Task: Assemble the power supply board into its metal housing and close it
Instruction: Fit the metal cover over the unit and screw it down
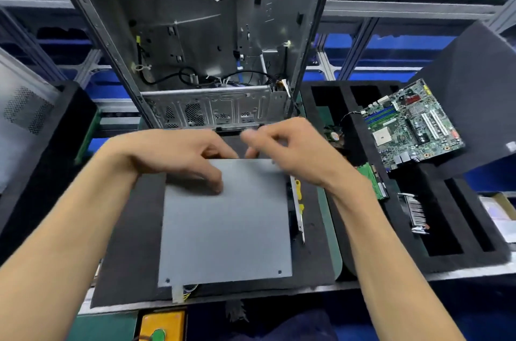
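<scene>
We look down at our two bare hands over a flat grey metal housing lid [226, 217]. The lid lies on a dark foam mat [131, 243] on the work table. It covers the metal box under it, so we cannot see the power supply board inside. A white plug with yellow wires [181, 291] pokes out from under the near edge of the lid. A thin silver bracket with yellow clips [298, 206] lies just beside the lid's right edge.

Our left hand [178, 156] rests on the far left part of the lid. Its fingers are curled down and its thumb presses on the grey top. Our right hand [290, 148] is at the far edge of the lid. It is blurry, and its fingers look bent close together. We cannot tell if they hold anything.

Behind the hands stands a big open silver computer case [195, 41] with black cables in the bottom. To the right sits a black foam tray with long slots [391, 229]. A green circuit board with white and blue slots [410, 122] leans on the tray. A small silver finned part [416, 212] lies in one slot. Near the bottom edge we see a yellow box with a green button [160, 326].
</scene>
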Action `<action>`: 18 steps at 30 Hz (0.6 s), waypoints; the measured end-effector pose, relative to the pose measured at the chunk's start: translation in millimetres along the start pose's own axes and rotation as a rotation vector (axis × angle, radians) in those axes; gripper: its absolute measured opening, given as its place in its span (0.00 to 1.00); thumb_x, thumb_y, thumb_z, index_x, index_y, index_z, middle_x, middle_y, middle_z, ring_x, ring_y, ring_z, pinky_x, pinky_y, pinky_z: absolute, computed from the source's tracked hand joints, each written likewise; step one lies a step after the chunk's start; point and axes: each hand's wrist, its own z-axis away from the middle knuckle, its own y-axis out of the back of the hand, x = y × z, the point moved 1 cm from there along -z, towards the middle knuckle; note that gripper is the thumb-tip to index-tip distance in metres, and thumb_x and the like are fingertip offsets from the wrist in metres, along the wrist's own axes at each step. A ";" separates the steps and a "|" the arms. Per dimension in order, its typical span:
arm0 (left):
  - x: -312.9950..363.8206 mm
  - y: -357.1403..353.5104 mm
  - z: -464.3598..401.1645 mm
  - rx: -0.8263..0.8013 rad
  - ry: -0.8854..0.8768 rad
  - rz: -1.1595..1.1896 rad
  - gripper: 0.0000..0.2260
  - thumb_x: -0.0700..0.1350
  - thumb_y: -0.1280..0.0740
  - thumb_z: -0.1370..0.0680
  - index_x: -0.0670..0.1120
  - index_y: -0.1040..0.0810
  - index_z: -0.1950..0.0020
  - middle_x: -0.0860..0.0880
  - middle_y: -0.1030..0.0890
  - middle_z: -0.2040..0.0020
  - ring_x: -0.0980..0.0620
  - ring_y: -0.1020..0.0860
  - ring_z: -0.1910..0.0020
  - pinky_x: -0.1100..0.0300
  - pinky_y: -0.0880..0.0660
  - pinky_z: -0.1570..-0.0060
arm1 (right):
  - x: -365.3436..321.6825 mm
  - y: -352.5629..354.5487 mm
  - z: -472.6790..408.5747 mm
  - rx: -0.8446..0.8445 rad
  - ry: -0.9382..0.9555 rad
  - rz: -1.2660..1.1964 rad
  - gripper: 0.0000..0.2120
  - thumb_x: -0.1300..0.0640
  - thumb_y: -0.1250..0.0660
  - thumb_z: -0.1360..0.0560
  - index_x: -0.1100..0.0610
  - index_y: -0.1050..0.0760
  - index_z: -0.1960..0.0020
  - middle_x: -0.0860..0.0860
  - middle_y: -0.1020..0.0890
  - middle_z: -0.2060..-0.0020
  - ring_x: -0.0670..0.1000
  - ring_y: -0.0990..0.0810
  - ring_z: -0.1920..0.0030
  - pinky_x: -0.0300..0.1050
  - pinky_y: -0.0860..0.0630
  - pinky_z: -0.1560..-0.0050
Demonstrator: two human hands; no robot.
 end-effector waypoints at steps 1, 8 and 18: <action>4.8 0.5 -7.2 0.012 -0.015 -0.067 0.13 0.48 0.27 0.31 0.43 0.17 0.51 0.36 0.18 0.58 0.44 0.24 0.64 0.49 0.25 0.63 | -2.5 -4.2 -1.8 -0.057 -0.009 0.061 0.22 0.39 0.34 0.21 0.51 0.25 0.68 0.42 0.28 0.75 0.43 0.34 0.72 0.35 0.36 0.68; 11.5 14.5 -27.1 0.363 -0.076 -0.105 0.07 0.49 0.24 0.26 0.52 0.15 0.49 0.55 0.15 0.54 0.60 0.18 0.54 0.60 0.23 0.47 | 26.9 -9.0 4.1 0.119 -0.191 -0.005 0.27 0.45 0.28 0.22 0.53 0.39 0.69 0.43 0.38 0.76 0.44 0.39 0.71 0.39 0.43 0.69; -17.3 -19.3 -28.2 0.745 0.171 0.493 0.22 0.62 0.41 0.17 0.47 0.16 0.49 0.48 0.13 0.55 0.48 0.15 0.55 0.53 0.18 0.50 | 52.5 -8.9 9.3 0.627 -0.574 -0.606 0.14 0.46 0.39 0.16 0.56 0.27 0.51 0.50 0.24 0.61 0.51 0.26 0.58 0.48 0.33 0.56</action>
